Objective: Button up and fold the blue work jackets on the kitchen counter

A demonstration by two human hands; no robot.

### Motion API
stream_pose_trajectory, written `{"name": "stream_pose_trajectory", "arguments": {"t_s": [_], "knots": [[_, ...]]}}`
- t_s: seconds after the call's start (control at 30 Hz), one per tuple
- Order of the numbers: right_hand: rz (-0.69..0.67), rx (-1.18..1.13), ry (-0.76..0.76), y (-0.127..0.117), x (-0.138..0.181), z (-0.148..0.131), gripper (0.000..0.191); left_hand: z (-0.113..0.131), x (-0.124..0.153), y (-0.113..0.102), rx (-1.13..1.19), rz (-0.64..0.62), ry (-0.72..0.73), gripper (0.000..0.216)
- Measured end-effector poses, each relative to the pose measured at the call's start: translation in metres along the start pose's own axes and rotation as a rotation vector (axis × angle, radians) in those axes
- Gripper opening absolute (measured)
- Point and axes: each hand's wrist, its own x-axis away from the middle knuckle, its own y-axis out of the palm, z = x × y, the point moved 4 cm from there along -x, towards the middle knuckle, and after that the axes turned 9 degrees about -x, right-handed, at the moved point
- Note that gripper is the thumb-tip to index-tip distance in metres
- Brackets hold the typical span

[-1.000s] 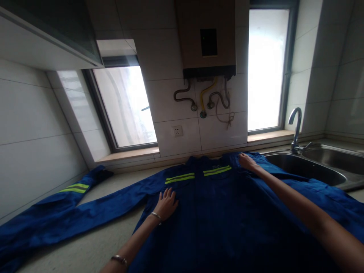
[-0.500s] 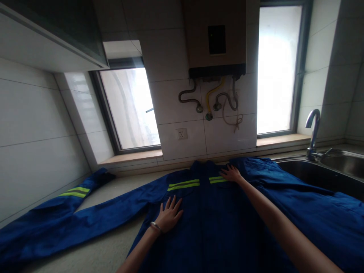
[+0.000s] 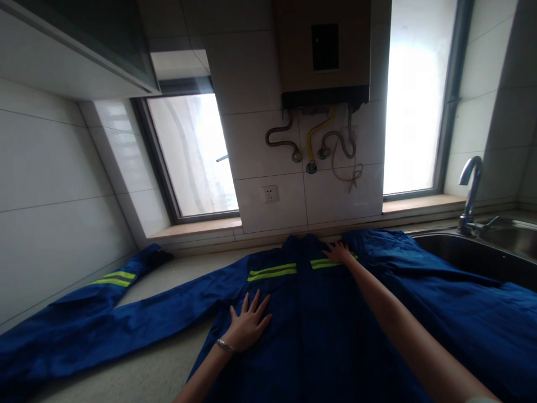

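Observation:
A blue work jacket (image 3: 319,324) with yellow reflective stripes lies spread flat on the counter (image 3: 168,358). Its one sleeve (image 3: 104,319) stretches out to the far left, and its other side drapes towards the sink. My left hand (image 3: 247,324), a bracelet at the wrist, lies flat on the jacket's left chest with the fingers spread. My right hand (image 3: 338,253) reaches far forward and rests flat on the yellow stripe near the collar.
A steel sink (image 3: 482,254) with a tap (image 3: 470,193) sits at the right, partly covered by the jacket. A water heater (image 3: 325,53) with hoses hangs on the tiled wall above a socket (image 3: 271,194). Windows stand at the left and right.
My right hand has slid left along the jacket's shoulder to the stripe near the collar. My left hand stayed flat on the chest. The view shifted slightly to the left.

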Motion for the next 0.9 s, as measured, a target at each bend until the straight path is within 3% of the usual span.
{"name": "stream_pose_trajectory", "arguments": {"t_s": [0.1, 0.2, 0.3, 0.37, 0.5, 0.7, 0.9], "knots": [[-0.038, -0.032, 0.039, -0.004, -0.005, 0.014, 0.077, 0.002, 0.005, -0.003, 0.015, -0.007, 0.0, 0.06], [0.002, -0.04, 0.105, -0.007, -0.007, 0.011, 0.075, 0.002, 0.007, -0.004, 0.034, -0.027, -0.01, 0.059], [0.132, -0.04, 0.117, -0.004, -0.001, -0.014, 0.072, 0.0, 0.007, -0.003, 0.042, -0.027, -0.015, 0.06], [0.205, -0.062, -0.005, 0.003, 0.005, -0.04, 0.069, 0.0, 0.004, -0.002, 0.035, -0.008, -0.023, 0.06], [0.117, -0.165, -0.186, 0.023, 0.017, -0.077, 0.068, 0.007, -0.014, -0.009, -0.003, 0.174, -0.08, 0.049], [0.189, -0.334, -0.109, 0.01, 0.001, -0.079, 0.057, 0.033, -0.062, -0.017, 0.154, 0.427, 0.016, 0.034], [0.198, -0.424, -0.008, -0.013, -0.034, -0.07, 0.061, 0.032, -0.075, -0.011, 0.166, 0.479, -0.037, 0.023]]}}
